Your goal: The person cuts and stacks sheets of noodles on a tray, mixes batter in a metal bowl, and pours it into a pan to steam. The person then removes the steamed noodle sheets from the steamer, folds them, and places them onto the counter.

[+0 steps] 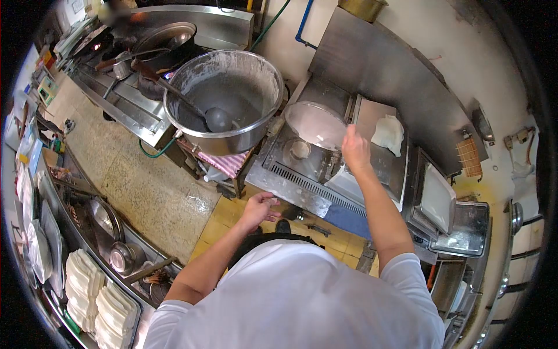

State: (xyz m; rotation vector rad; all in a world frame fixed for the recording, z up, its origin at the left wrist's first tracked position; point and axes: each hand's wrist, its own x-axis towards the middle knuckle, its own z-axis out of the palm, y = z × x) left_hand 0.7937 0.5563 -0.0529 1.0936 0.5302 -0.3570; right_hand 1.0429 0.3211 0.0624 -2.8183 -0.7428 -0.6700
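Note:
My right hand (356, 150) is closed at the right edge of a round, pale, metal-rimmed dish (317, 124), over the steel worktop. Whether the dish is flat or hollow I cannot tell. Below it on the worktop stands a small pale cup (300, 150). To the right of my right hand lies a folded white cloth (387, 135) on a steel cover. My left hand (260, 210) hangs in front of the worktop's near edge, fingers loosely bent and apart, holding nothing. A large steel basin (270, 125) smeared with white holds a long-handled ladle (189, 103).
A wok (165, 43) sits on the stove at the back left. A striped cloth (226, 164) lies under the basin. At the right are a white-topped tray (437, 196) and a steel pan (462, 230). Stacked white folded pieces (81, 285) fill the lower-left shelf.

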